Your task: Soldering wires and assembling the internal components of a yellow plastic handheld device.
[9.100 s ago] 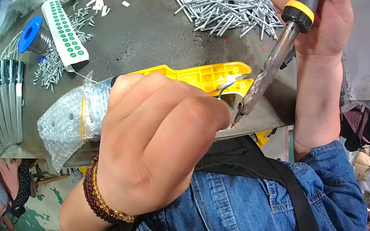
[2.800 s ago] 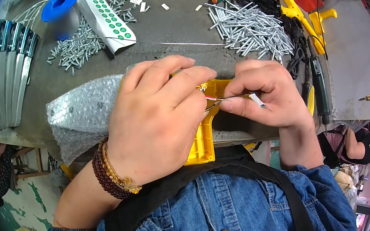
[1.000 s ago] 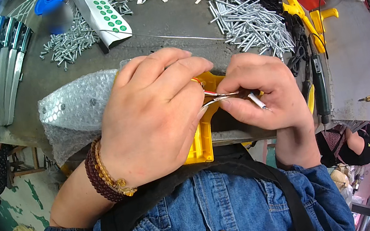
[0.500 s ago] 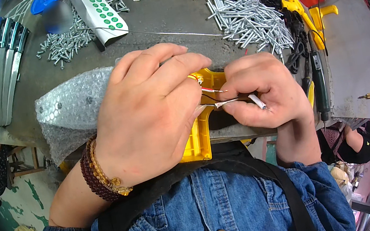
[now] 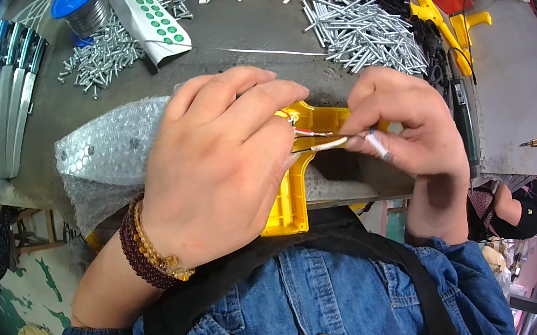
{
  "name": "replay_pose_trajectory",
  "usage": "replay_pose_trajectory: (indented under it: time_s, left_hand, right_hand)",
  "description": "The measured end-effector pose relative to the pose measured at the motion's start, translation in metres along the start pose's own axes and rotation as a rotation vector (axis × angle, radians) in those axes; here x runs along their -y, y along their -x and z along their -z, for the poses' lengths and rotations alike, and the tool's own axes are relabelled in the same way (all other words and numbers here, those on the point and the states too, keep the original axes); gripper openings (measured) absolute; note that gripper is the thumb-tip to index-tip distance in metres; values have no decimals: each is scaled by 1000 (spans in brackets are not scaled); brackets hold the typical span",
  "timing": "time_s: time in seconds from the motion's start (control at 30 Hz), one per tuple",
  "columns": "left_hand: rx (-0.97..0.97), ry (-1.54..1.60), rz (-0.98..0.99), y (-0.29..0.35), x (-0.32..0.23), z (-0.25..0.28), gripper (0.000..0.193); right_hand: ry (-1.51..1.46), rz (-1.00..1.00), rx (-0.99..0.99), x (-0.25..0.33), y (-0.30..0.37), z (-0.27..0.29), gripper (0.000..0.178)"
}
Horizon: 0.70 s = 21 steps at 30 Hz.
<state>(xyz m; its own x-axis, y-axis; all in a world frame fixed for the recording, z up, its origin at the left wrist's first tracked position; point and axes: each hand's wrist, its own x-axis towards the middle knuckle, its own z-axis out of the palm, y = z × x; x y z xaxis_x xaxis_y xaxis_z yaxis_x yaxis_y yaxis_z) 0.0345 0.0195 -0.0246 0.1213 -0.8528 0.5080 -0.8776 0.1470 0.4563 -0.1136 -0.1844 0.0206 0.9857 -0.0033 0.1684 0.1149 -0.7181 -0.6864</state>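
Note:
My left hand (image 5: 219,168) is closed over a yellow plastic housing (image 5: 284,211), with thin wires coming out by its thumb. One wire is red and white (image 5: 307,132); below it, a white sleeved wire end (image 5: 329,145) points right. Just right of these, my right hand (image 5: 413,122) pinches a thin dark wire between thumb and forefinger. A short white tube (image 5: 376,144) lies against its thumb. My left palm hides much of the housing, and the exact grip on the wires is partly covered.
Bubble-wrapped parts (image 5: 112,144) lie left of my hands. Beyond are loose screws (image 5: 105,60), a solder spool (image 5: 88,16), a green-dotted sticker sheet (image 5: 151,17) and a pile of long bolts (image 5: 363,31). Yellow handles (image 5: 431,12) lie at right. Another person (image 5: 517,207) is at lower right.
My right hand has moved a little to the right, away from the white sleeved wire end, uncovering more of the yellow housing. My left hand has hardly moved.

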Motion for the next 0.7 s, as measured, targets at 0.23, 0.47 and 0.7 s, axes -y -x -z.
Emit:
replay_pose_trajectory:
  time_s: [0.23,0.47,0.7]
  left_hand:
    - [12,3,26,1,-1,0,15]
    - [101,-7,-9,-1,-1,7,11]
    - [125,9,118,-6,-1,7,16]
  right_hand:
    - [-46,-41,83,2,-2,-3,16]
    - [116,-244,-24,-20,-3,24,14]
    - [432,-17,-489,-21,16,12,12]
